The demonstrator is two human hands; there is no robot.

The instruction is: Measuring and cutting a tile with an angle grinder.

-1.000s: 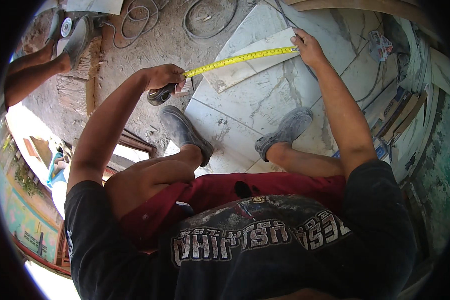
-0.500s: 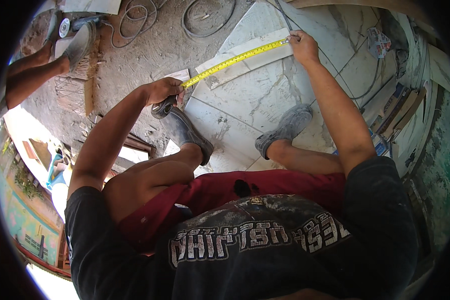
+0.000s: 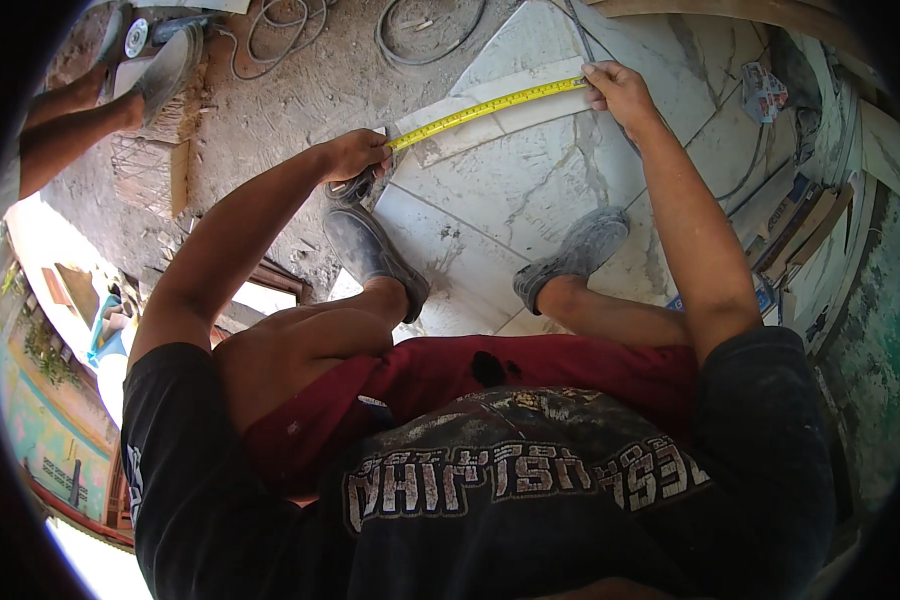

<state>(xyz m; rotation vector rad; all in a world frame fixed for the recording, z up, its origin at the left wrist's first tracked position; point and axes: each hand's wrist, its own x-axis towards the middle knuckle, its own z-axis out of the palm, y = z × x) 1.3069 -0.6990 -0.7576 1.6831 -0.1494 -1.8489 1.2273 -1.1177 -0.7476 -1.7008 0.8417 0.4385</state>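
A yellow tape measure (image 3: 485, 106) is stretched above a narrow white tile piece (image 3: 459, 143), which lies on larger marble-patterned tiles (image 3: 515, 200). My left hand (image 3: 355, 153) is closed on the dark case (image 3: 347, 190) of the tape and the start of its blade, just above my left grey shoe. My right hand (image 3: 620, 95) pinches the tape's end hook at the right end of the tile piece, beside a dark cable (image 3: 582, 35).
Another person's legs (image 3: 75, 135) are at the upper left, by an angle grinder (image 3: 160, 30) and rough blocks (image 3: 150, 175). Coiled cables (image 3: 430, 55) lie on the dusty ground. Boards and long boxes (image 3: 800, 220) lie along the right wall.
Compared with half a second ago, my left hand has moved up and right with the tape case, and my right hand slightly right. The tape now lies a little flatter across the view.
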